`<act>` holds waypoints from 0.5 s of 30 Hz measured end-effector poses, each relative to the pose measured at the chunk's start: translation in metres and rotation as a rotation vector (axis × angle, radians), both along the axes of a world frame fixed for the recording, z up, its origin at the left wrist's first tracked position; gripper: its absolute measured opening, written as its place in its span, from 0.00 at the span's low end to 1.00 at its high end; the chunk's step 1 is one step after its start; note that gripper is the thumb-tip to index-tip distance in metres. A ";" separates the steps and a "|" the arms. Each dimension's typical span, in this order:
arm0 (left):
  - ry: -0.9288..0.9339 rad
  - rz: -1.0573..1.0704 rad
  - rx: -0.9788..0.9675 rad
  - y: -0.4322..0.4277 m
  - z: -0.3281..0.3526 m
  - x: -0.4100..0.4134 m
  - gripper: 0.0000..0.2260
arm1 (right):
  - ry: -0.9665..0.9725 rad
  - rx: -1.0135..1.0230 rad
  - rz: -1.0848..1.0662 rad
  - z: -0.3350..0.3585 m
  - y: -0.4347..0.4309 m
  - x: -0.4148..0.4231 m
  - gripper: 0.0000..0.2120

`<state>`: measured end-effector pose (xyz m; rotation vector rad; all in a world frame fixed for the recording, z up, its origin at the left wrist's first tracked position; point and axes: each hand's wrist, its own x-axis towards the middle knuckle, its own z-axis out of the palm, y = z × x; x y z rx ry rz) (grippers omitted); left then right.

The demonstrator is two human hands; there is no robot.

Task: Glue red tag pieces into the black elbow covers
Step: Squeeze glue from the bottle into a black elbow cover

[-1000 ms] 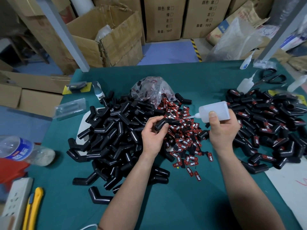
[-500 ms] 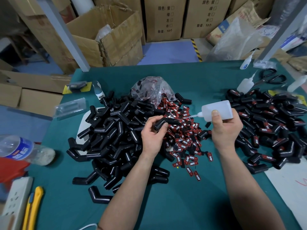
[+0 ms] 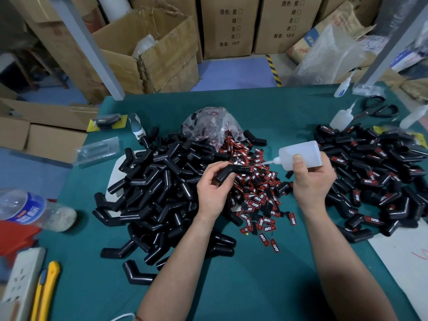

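My left hand (image 3: 214,192) pinches one black elbow cover (image 3: 228,173) above the heap of red tag pieces (image 3: 257,195). My right hand (image 3: 311,179) grips a white glue bottle (image 3: 300,155) lying sideways, its thin nozzle pointing left at the held cover. A large pile of bare black elbow covers (image 3: 157,193) lies left of my hands. A second pile of covers carrying red tags (image 3: 379,172) lies to the right. A clear bag of tags (image 3: 212,126) sits behind the red heap.
On the green table (image 3: 254,286), spare glue bottles (image 3: 339,117) and black scissors (image 3: 377,108) lie at the back right. A water bottle (image 3: 30,210), a power strip (image 3: 20,286) and a yellow utility knife (image 3: 45,290) lie left. Cardboard boxes (image 3: 148,54) stand behind.
My right hand has lifted the glue bottle slightly up and to the right. My left hand keeps the elbow cover in about the same place.
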<state>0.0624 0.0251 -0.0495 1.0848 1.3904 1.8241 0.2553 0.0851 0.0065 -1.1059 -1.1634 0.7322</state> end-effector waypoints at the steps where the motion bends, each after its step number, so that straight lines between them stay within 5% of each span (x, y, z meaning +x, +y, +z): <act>1: -0.003 -0.001 0.000 0.000 0.000 0.000 0.19 | 0.002 -0.001 0.002 0.000 0.000 0.000 0.17; 15: -0.014 -0.010 -0.006 0.000 0.001 0.000 0.20 | 0.016 0.003 -0.001 0.000 -0.001 0.001 0.16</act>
